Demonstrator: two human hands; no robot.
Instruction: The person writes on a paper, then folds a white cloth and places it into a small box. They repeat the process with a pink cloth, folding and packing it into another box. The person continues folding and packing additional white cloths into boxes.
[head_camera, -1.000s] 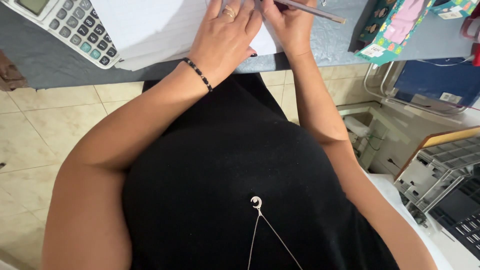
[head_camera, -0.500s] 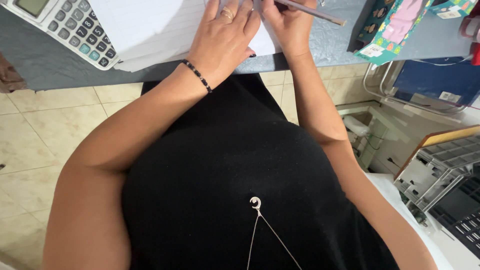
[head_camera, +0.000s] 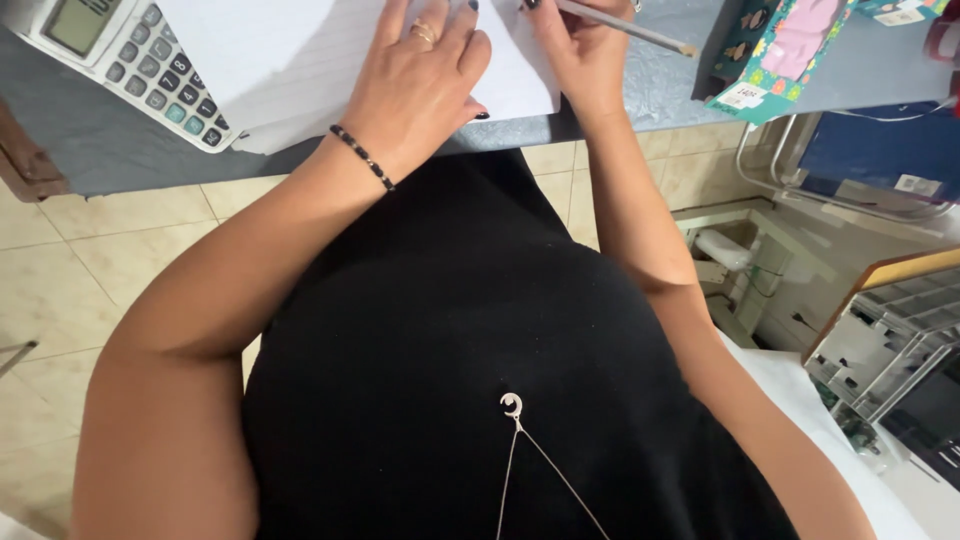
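- Looking down from the head camera: left hand (head_camera: 425, 75) flat and open, palm down, fingers spread on a white sheet of paper (head_camera: 290, 60) at the near edge of a grey-blue desk (head_camera: 110, 150).
- Gold ring (head_camera: 424, 32) on 1 finger of that hand, black beaded bracelet (head_camera: 363, 157) across the wrist.
- Right hand (head_camera: 580, 50) closed around a pencil (head_camera: 628, 27), gripping it at the paper's right edge; shaft slanting out to the right above the desk, writing end hidden behind the fingers.
- Just beside the paper on the left, a grey desk calculator (head_camera: 120, 55) with dark and teal keys, lying at an angle, its corner touching or overlapped by the sheet.
- Right of the pencil hand, a colourful patterned box (head_camera: 775, 50) in teal and pink, resting on the desk.
- Below the desk edge, black top filling the middle of the view, with a thin silver chain and crescent pendant (head_camera: 511, 404).
- Beige floor tiles (head_camera: 90, 260) to the left; wire rack (head_camera: 880, 340) at lower right.
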